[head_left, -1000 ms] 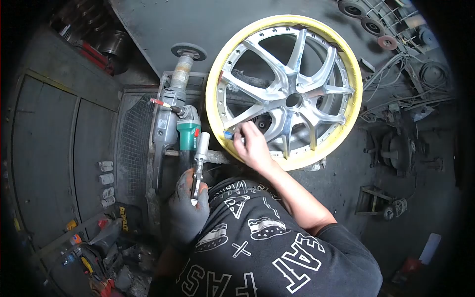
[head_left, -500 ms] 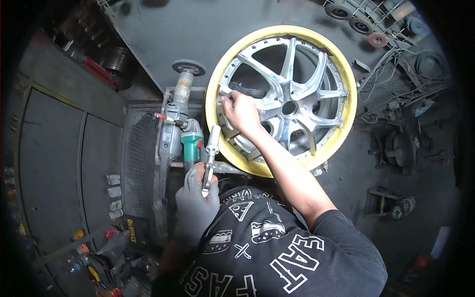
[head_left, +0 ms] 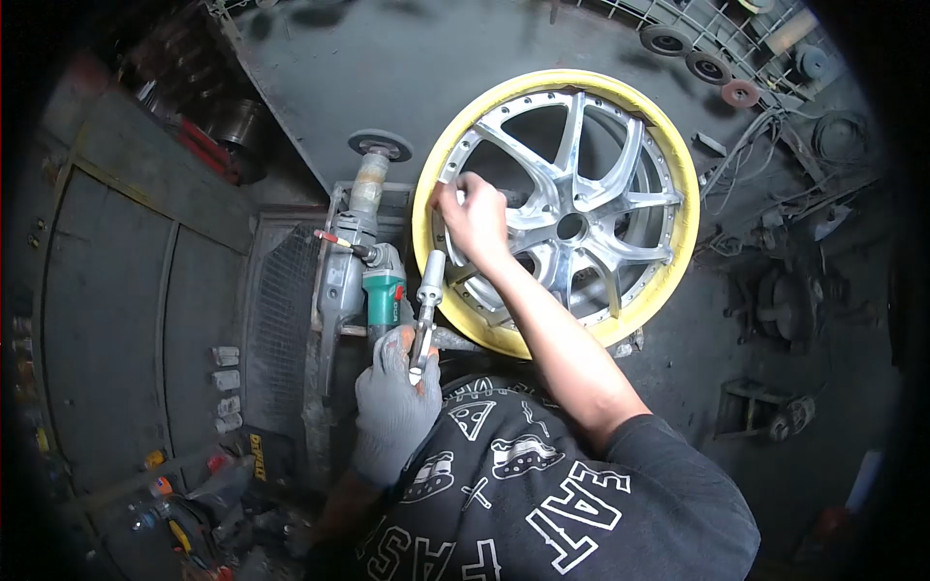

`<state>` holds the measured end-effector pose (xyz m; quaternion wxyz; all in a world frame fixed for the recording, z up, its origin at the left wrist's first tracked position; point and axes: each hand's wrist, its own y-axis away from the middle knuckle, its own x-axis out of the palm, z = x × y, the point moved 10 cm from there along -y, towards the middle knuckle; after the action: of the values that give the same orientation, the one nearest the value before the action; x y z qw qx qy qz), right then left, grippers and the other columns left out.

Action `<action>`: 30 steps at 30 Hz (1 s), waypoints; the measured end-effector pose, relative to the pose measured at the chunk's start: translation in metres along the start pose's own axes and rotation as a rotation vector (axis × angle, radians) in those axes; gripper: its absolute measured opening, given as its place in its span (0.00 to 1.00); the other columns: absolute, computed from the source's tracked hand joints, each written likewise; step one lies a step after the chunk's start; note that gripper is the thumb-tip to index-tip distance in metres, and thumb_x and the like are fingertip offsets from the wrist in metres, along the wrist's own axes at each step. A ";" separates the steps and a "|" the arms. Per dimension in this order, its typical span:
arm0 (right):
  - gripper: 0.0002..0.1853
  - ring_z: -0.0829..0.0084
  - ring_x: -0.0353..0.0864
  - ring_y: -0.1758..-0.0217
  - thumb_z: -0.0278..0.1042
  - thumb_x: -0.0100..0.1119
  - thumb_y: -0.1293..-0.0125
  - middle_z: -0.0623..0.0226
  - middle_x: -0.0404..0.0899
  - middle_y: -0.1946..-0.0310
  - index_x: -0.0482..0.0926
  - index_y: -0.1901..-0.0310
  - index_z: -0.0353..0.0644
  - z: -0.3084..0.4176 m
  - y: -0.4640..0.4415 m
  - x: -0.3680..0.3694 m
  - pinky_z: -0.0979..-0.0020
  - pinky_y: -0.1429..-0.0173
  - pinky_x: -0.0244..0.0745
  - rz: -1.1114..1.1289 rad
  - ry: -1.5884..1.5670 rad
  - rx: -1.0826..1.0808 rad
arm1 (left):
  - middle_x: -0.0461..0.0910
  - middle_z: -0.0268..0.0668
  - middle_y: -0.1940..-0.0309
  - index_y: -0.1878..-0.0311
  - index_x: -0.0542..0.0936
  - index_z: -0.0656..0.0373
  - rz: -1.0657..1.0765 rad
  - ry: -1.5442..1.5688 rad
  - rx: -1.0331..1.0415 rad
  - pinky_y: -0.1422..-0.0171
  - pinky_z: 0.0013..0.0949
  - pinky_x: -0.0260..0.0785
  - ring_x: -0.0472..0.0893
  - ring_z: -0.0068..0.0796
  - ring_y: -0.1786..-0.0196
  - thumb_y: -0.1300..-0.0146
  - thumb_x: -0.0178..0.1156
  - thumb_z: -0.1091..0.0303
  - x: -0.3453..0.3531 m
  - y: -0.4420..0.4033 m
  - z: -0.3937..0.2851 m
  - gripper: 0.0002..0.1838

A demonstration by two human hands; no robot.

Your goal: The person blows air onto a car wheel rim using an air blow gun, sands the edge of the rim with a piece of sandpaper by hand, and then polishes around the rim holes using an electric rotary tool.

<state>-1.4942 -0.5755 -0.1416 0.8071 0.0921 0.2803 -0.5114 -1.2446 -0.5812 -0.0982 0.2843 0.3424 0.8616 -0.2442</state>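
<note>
A silver alloy wheel (head_left: 557, 254) with a yellow-covered rim (head_left: 678, 257) faces up in front of me. My right hand (head_left: 472, 215), bare, rests at the wheel's left edge with its fingers bent against the inner side of the rim. What lies between those fingers is hidden. In a grey glove, my left hand (head_left: 395, 407) is closed around a silver cylindrical hand tool (head_left: 431, 276) of a kind I cannot make out, held upright beside the rim. Just left of it is a green angle grinder (head_left: 384, 295) with a thin red-tipped attachment.
A larger grey power tool (head_left: 339, 281) with a round disc (head_left: 380, 145) stands on a metal frame at left. Several discs hang on a wire rack (head_left: 668, 41) at upper right. Hoses, dark machinery and a small stand (head_left: 751, 407) are at right; assorted tools lie lower left.
The view has shifted slightly, so the wheel and tools appear a little lower and to the right. My right hand's fingers have curled more at the rim; my left hand keeps its tool.
</note>
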 end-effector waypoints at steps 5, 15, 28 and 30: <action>0.18 0.47 0.84 0.64 0.44 0.60 0.45 0.42 0.80 0.75 0.82 0.67 0.34 -0.037 0.042 0.006 0.56 0.56 0.76 0.294 0.018 0.035 | 0.78 0.49 0.62 0.49 0.73 0.63 0.016 -0.041 -0.028 0.61 0.45 0.73 0.81 0.53 0.61 0.37 0.61 0.66 0.008 -0.007 0.006 0.16; 0.14 0.74 0.77 0.67 0.40 0.51 0.35 0.61 0.79 0.73 0.78 0.65 0.35 -0.044 0.043 -0.011 0.69 0.57 0.72 0.385 -0.149 -0.004 | 0.78 0.49 0.59 0.48 0.72 0.66 -0.037 -0.061 0.064 0.62 0.43 0.76 0.82 0.50 0.61 0.41 0.63 0.69 0.008 -0.006 -0.009 0.20; 0.08 0.83 0.68 0.84 0.31 0.55 0.37 0.71 0.75 0.75 0.73 0.60 0.38 -0.024 -0.003 -0.013 0.82 0.81 0.62 0.354 -0.651 0.199 | 0.75 0.37 0.69 0.46 0.74 0.68 0.026 0.138 0.120 0.70 0.27 0.68 0.74 0.19 0.73 0.36 0.59 0.75 0.008 0.002 -0.015 0.16; 0.10 0.83 0.67 0.83 0.33 0.53 0.34 0.71 0.76 0.75 0.74 0.55 0.38 -0.020 -0.006 -0.011 0.80 0.81 0.61 0.362 -0.708 0.184 | 0.74 0.35 0.70 0.46 0.74 0.67 0.004 0.107 0.182 0.71 0.26 0.67 0.73 0.17 0.73 0.36 0.58 0.74 0.006 0.003 -0.021 0.16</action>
<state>-1.5099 -0.5617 -0.1511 0.9190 0.0298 -0.0824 -0.3843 -1.2525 -0.5642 -0.0877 0.2060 0.3809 0.8492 -0.3021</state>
